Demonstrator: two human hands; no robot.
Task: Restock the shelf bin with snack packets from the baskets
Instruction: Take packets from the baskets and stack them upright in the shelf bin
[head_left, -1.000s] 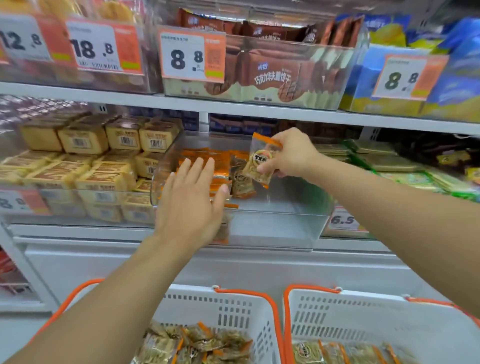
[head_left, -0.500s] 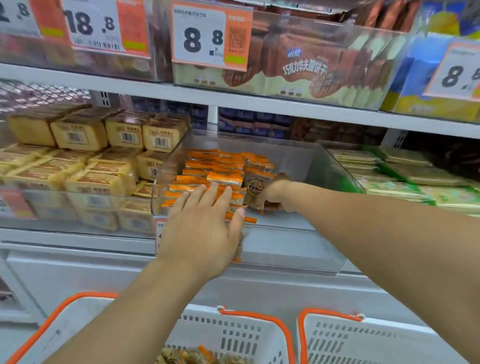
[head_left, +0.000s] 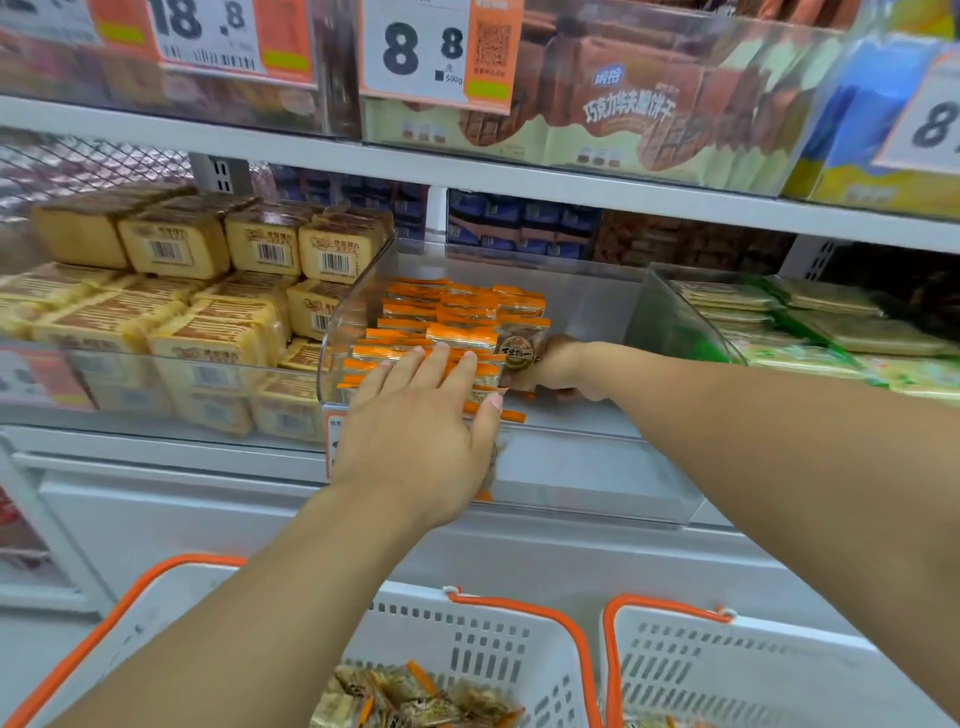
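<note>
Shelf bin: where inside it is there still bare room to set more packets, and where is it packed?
The clear shelf bin has bare floor on its right side, between the packet rows and the right wall, behind the right hand that holds a packet. The left side is crowded, with the left hand resting flat on the front rows.

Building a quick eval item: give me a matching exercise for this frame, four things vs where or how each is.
Things:
1. left hand
2. right hand
3. left basket
4. yellow boxed packs

Places or states:
A. on the floor side, below the shelf, loose packets inside
B. fingers straight, pressed flat on the packet rows in the clear bin
C. stacked in the bin left of the clear one
D. inside the clear bin, holding one snack packet upright at the rows' right end

Pairs: 1-B, 2-D, 3-A, 4-C
</note>
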